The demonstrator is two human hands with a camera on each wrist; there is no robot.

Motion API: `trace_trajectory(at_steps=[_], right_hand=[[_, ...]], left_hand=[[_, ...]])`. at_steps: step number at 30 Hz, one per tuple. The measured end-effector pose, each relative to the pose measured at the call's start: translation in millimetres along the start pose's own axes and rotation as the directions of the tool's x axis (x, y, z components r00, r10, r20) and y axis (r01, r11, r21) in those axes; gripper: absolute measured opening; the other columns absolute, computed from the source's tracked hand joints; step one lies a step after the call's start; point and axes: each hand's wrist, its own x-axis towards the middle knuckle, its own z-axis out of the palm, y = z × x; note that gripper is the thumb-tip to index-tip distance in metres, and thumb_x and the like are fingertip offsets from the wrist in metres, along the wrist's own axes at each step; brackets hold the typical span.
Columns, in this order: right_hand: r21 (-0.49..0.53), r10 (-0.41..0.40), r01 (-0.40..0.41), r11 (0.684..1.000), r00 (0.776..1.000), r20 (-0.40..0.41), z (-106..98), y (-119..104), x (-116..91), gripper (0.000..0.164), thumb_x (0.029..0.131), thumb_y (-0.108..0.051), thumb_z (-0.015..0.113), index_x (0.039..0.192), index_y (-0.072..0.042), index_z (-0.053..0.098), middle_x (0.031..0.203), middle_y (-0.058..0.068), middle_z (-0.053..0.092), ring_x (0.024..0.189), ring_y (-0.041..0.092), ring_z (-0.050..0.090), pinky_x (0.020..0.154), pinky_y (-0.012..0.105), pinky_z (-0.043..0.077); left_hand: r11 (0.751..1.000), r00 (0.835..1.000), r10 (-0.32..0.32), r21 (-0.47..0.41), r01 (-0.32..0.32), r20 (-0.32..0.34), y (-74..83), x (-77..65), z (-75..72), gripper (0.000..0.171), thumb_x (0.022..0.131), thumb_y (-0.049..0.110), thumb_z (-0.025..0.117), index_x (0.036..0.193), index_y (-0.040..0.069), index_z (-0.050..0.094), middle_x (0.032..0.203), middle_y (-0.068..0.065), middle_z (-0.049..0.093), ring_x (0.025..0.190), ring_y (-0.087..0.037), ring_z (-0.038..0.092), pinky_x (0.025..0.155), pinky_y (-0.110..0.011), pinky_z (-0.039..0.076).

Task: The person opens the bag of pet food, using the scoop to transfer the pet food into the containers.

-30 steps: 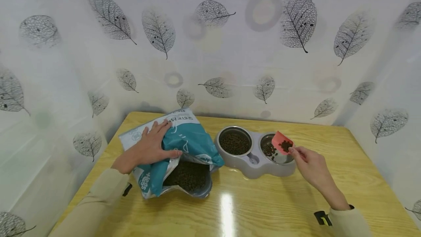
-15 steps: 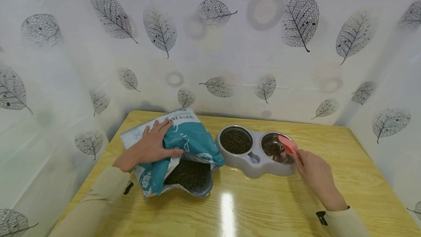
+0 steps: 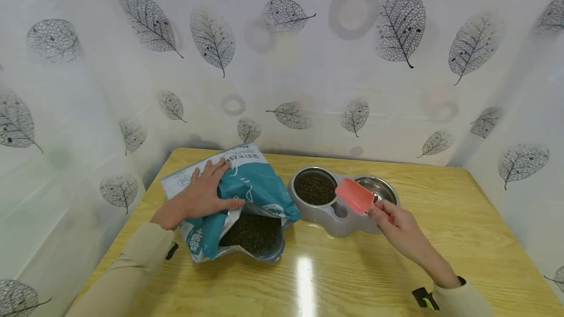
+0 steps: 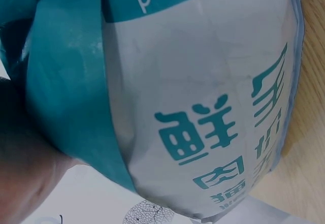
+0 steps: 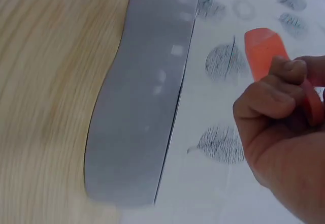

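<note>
My right hand (image 3: 403,231) grips the handle of a pink-red scoop (image 3: 354,195), held over the middle of the grey double pet bowl stand (image 3: 339,228); no kibble shows in the scoop. The left steel bowl (image 3: 315,187) is filled with brown kibble. Part of the right steel bowl (image 3: 382,186) is hidden behind the scoop and fingers. On the left, my left hand (image 3: 200,197) rests with spread fingers on a teal and white pet food bag (image 3: 253,185). The bag lies on its side, and brown kibble (image 3: 253,234) shows in its mouth. Its printed side (image 4: 203,82) fills the left wrist view.
Everything stands on a light wooden table (image 3: 335,278). Behind the table and at both sides hangs a white sheet (image 3: 282,72) with a leaf print. The bag's mouth faces the table's front edge, left of the bowl stand.
The scoop held kibble over the right bowl, then tipped down into it. Now it is lifted and has moved left, without visible kibble. The left hand and bag stay in place.
</note>
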Motion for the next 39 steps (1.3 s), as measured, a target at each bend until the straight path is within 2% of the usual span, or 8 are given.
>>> trace_trajectory(at_steps=[2, 6, 11, 17, 22, 26, 34, 39], right_hand=[[0.137, -0.057, 0.046, 0.989, 0.995, 0.080, 8.0, -8.3, -0.4, 0.020, 0.109, -0.014, 0.050, 0.097, -0.005, 0.063, 0.059, -0.005, 0.040, 0.049, 0.003, 0.034, 0.044, 0.025, 0.035], [0.356, -0.186, 0.104, 0.929, 0.961, 0.205, 24.5, -22.9, 0.4, 0.024, 0.109, -0.004, 0.044, 0.091, -0.006, 0.059, 0.058, 0.007, 0.038, 0.047, 0.009, 0.031, 0.040, 0.024, 0.031], [0.456, -0.284, 0.126, 0.881, 0.911, 0.298, 44.1, -36.0, 0.6, 0.027, 0.108, -0.001, 0.043, 0.085, -0.002, 0.056, 0.057, 0.012, 0.034, 0.047, 0.004, 0.029, 0.040, 0.022, 0.027], [0.377, -0.246, 0.098, 0.921, 0.897, 0.367, 70.3, -45.7, 1.1, 0.029, 0.108, -0.010, 0.048, 0.082, -0.005, 0.060, 0.057, 0.002, 0.040, 0.053, -0.008, 0.035, 0.042, 0.019, 0.030], [0.277, -0.197, 0.085, 0.957, 0.891, 0.408, 88.7, -60.0, 4.9, 0.031, 0.107, -0.018, 0.052, 0.081, -0.007, 0.063, 0.062, -0.011, 0.044, 0.052, -0.006, 0.035, 0.047, 0.016, 0.032], [0.182, -0.123, 0.045, 0.982, 0.886, 0.446, 101.7, -73.6, 6.2, 0.034, 0.107, -0.025, 0.053, 0.081, -0.007, 0.066, 0.063, -0.011, 0.049, 0.051, -0.004, 0.036, 0.050, 0.016, 0.033], [-0.012, -0.044, 0.053, 0.999, 0.922, 0.386, 124.7, -98.4, 9.1, 0.045, 0.104, -0.021, 0.054, 0.059, -0.017, 0.049, 0.053, -0.013, 0.040, 0.046, -0.001, 0.033, 0.048, 0.018, 0.030], [-0.038, -0.026, 0.043, 0.998, 0.931, 0.364, 134.6, -105.8, 13.5, 0.050, 0.105, -0.019, 0.052, 0.056, -0.021, 0.040, 0.051, -0.012, 0.032, 0.044, 0.001, 0.028, 0.046, 0.019, 0.026]], left_hand=[[1.000, 1.000, -0.002, -0.001, 0.002, -0.001, -0.4, -0.4, 0.0, 0.111, 0.087, 0.073, 0.062, 0.165, 0.009, 0.017, 0.172, -0.019, 0.014, 0.156, -0.054, 0.002, 0.121, -0.076, 0.003], [1.000, 1.000, -0.003, -0.002, 0.003, -0.005, -0.5, -0.5, 0.3, 0.111, 0.087, 0.073, 0.063, 0.166, 0.009, 0.017, 0.172, -0.019, 0.014, 0.156, -0.054, 0.002, 0.121, -0.076, 0.003], [1.000, 1.000, -0.002, -0.004, 0.002, -0.001, -0.2, -0.1, 1.5, 0.112, 0.086, 0.074, 0.063, 0.165, 0.009, 0.017, 0.172, -0.019, 0.014, 0.156, -0.054, 0.002, 0.121, -0.076, 0.003], [1.000, 1.000, 0.000, 0.005, 0.000, -0.008, -1.0, 0.3, 1.9, 0.112, 0.086, 0.073, 0.063, 0.165, 0.008, 0.017, 0.172, -0.020, 0.015, 0.156, -0.054, 0.003, 0.120, -0.076, 0.004], [1.000, 1.000, 0.002, 0.006, -0.002, -0.012, -0.8, 0.7, 1.3, 0.112, 0.087, 0.074, 0.063, 0.165, 0.008, 0.018, 0.171, -0.020, 0.015, 0.156, -0.055, 0.004, 0.120, -0.077, 0.004], [1.000, 1.000, 0.001, 0.007, -0.001, -0.010, -0.2, 0.4, 0.7, 0.112, 0.086, 0.073, 0.063, 0.165, 0.008, 0.018, 0.171, -0.020, 0.016, 0.155, -0.055, 0.004, 0.120, -0.077, 0.004], [1.000, 1.000, -0.001, -0.002, 0.001, -0.008, -0.8, 0.1, 0.0, 0.112, 0.086, 0.072, 0.064, 0.165, 0.008, 0.018, 0.171, -0.020, 0.016, 0.156, -0.054, 0.004, 0.120, -0.076, 0.003], [1.000, 1.000, -0.005, 0.003, 0.005, -0.003, -0.8, 0.8, 0.5, 0.113, 0.086, 0.072, 0.065, 0.166, 0.009, 0.017, 0.172, -0.019, 0.015, 0.157, -0.053, 0.003, 0.121, -0.075, 0.003]])
